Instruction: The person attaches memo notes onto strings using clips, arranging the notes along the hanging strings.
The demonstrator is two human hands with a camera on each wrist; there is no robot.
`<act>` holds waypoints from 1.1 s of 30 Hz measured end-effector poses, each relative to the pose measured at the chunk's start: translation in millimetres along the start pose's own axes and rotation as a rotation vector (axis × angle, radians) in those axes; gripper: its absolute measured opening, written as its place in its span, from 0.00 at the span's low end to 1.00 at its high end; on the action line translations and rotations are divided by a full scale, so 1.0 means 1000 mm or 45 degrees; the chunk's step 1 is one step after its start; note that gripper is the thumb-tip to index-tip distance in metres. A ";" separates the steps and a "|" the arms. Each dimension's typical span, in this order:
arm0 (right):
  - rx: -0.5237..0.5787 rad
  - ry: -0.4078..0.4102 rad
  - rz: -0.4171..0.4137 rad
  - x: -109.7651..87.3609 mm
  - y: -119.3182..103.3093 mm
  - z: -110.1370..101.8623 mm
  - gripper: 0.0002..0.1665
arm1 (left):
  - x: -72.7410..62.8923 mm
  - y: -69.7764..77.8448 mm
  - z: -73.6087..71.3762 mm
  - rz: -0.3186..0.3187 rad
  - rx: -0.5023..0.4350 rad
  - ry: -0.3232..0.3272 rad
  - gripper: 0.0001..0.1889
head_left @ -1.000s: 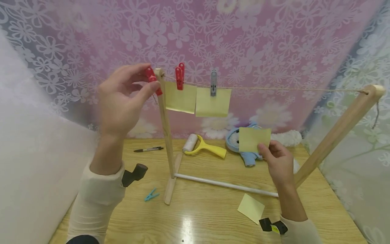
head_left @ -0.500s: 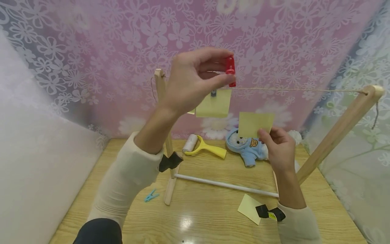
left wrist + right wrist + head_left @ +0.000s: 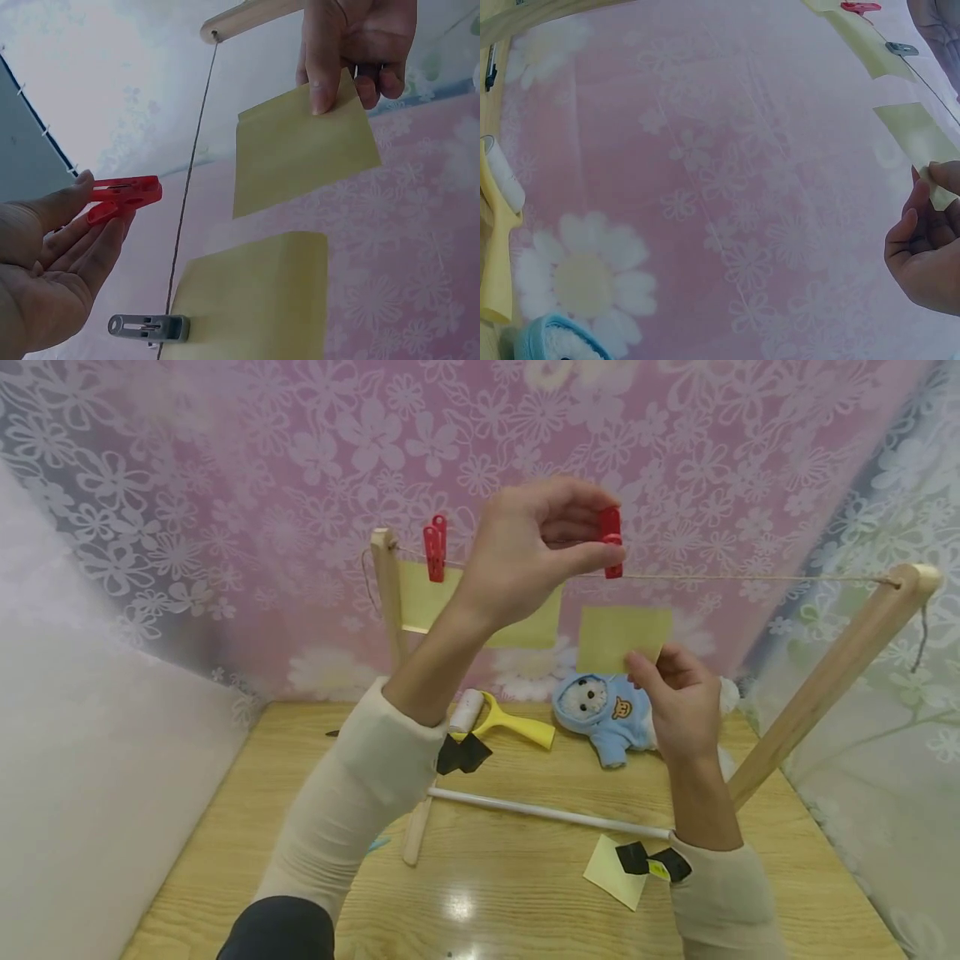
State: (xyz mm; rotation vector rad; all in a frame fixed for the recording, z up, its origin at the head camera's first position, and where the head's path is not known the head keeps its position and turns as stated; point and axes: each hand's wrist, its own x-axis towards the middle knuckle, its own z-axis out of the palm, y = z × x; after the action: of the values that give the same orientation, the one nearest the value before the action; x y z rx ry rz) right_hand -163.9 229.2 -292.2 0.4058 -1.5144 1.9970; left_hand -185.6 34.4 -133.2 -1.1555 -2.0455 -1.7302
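Note:
My left hand (image 3: pixel 528 547) pinches a red clothespin (image 3: pixel 612 543) by its handles, close to the string (image 3: pixel 750 578). In the left wrist view the clothespin (image 3: pixel 124 196) points at the string but stands apart from it. Lower down, my right hand (image 3: pixel 678 702) holds a yellow sticky note (image 3: pixel 622 639) between thumb and fingers, just under the string. Two more notes hang on the line: one (image 3: pixel 420 597) under another red clothespin (image 3: pixel 435 552), the other (image 3: pixel 247 292) under a grey clothespin (image 3: pixel 150 327). My left hand hides the grey clothespin in the head view.
The string runs between two wooden posts (image 3: pixel 832 685) joined below by a white rod (image 3: pixel 547 812). On the wooden table (image 3: pixel 487 902) lie a yellow-handled lint roller (image 3: pixel 517 727), a plush toy in blue (image 3: pixel 600 718), a loose note (image 3: pixel 611 872) and a blue clothespin (image 3: pixel 378 843), mostly hidden.
My left hand has carried the red clothespin from beside the left post rightward along the string. My right hand has raised its note from in front of the plush toy to near the string.

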 end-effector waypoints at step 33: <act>0.126 -0.014 -0.065 0.016 -0.006 0.021 0.04 | 0.012 0.005 0.014 -0.116 0.196 0.069 0.09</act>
State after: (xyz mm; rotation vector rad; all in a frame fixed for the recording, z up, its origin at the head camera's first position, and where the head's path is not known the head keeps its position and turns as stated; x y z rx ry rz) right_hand -174.7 214.3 -271.8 0.4923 -1.4012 2.0384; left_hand -185.3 51.8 -126.0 -0.9731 -2.1856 -1.5914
